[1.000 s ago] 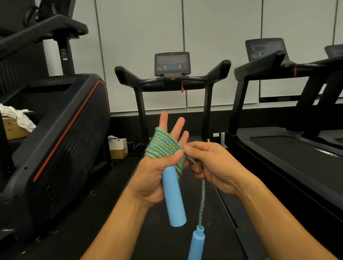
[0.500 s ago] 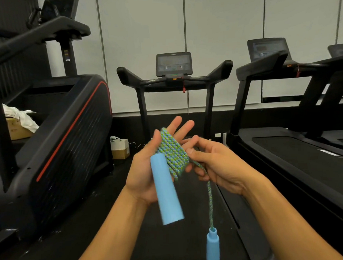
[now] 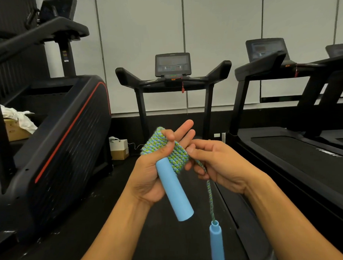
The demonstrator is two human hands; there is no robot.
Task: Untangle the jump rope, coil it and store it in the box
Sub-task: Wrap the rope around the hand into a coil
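Since half a second ago the left hand (image 3: 149, 181) has tipped its handle (image 3: 173, 190) further over, so the foam tube now slants down and to the right out of the palm, and the thumb has come up over the coil (image 3: 168, 151). That hand grips the smooth, pale blue, cylindrical handle against the palm, with the braided green-and-blue rope wound in many snug turns around the fingers; two fingers stick out straight beyond the coil. Just right of this grip, touching the coil's edge, the right hand (image 3: 216, 167) pinches the free strand (image 3: 208, 188) between curled fingers and thumb. Below that pinch the woven cord hangs nearly straight down to the second handle (image 3: 217, 243), a narrower blue tube with a collared top, dangling free beneath both hands. Beyond the grip stands a black treadmill (image 3: 172, 77); far left of it sits a cardboard box (image 3: 13, 131) with white crumpled material on top.
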